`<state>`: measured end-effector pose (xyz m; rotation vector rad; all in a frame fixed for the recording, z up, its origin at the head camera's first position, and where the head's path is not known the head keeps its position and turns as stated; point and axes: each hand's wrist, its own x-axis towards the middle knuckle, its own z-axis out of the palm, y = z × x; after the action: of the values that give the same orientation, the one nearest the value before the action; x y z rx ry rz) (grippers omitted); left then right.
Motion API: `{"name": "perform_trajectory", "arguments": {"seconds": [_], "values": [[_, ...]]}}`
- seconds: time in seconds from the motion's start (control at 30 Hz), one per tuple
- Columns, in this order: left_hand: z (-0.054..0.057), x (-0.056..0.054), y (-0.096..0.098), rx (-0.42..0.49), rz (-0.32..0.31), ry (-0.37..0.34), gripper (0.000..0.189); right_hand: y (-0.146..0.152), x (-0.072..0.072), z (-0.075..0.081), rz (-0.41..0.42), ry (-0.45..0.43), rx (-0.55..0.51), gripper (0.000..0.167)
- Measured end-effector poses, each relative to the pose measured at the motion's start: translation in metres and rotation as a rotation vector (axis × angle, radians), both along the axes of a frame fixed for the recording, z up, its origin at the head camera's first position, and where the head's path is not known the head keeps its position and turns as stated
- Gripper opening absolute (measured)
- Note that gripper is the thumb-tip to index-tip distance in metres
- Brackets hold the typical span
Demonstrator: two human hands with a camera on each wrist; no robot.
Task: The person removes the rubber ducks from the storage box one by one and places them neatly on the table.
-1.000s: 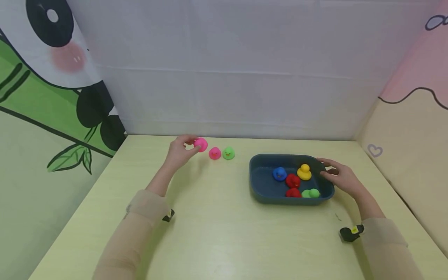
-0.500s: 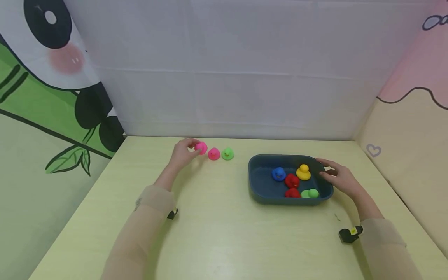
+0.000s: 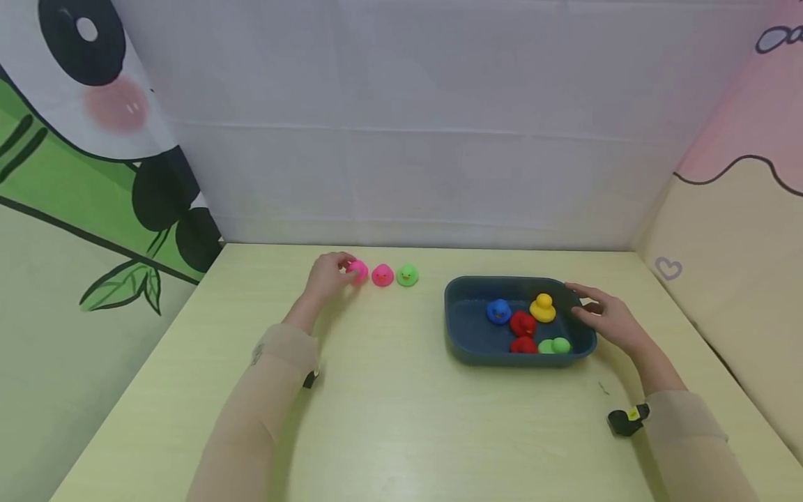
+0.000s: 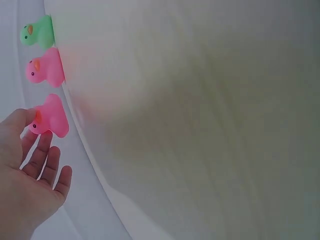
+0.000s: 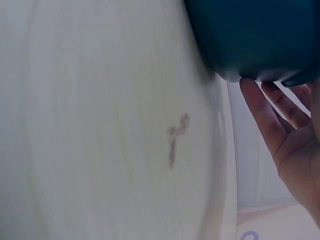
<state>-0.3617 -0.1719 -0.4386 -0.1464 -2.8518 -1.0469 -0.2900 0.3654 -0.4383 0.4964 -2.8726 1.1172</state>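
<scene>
In the head view my left hand (image 3: 327,275) pinches a pink rubber duck (image 3: 358,271) near the table's far edge. The left wrist view has this duck (image 4: 51,117) tilted, apparently just above the tabletop, between thumb and fingers. Beside it a second pink rubber duck (image 3: 383,275) and a green rubber duck (image 3: 407,275) stand in a row. My right hand (image 3: 611,319) grips the right end of a dark blue plastic bin (image 3: 461,354); in the right wrist view its fingers (image 5: 262,107) touch the bin's outer wall, the thumb being hard to make out.
Inside the bin lie a blue duck (image 3: 499,312), a yellow duck (image 3: 542,308), two red ducks (image 3: 523,323) and a light green duck (image 3: 555,346). A white cloth wall (image 3: 426,174) rises behind the table (image 3: 389,418). Printed panels (image 3: 740,244) border both sides.
My left hand has brought the pink duck down and slightly closer to the row, beside the other pink duck. The right hand and the bin look unmoved.
</scene>
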Motion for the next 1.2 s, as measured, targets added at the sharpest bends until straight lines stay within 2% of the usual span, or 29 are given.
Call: {"name": "perform_trajectory", "arguments": {"seconds": [0.3,0.63,0.8,0.97,1.2], "values": [[-0.004,-0.005,-0.001,-0.025,0.035,-0.065,0.032,0.0,-0.001,-0.001,-0.002,-0.015,0.018,0.051],[-0.005,-0.004,-0.001,-0.037,0.038,-0.062,0.032,-0.003,0.002,0.002,0.003,-0.002,0.0,0.051],[-0.005,-0.005,-0.001,-0.025,0.05,-0.073,0.038,-0.003,0.003,0.003,-0.006,-0.014,0.0,0.051],[-0.001,-0.004,-0.002,-0.021,0.044,-0.046,0.045,-0.003,0.003,0.003,-0.001,-0.009,-0.001,0.05],[0.007,0.0,-0.003,-0.038,0.018,-0.022,0.047,-0.002,0.003,0.002,0.0,-0.015,-0.002,0.05]]}}
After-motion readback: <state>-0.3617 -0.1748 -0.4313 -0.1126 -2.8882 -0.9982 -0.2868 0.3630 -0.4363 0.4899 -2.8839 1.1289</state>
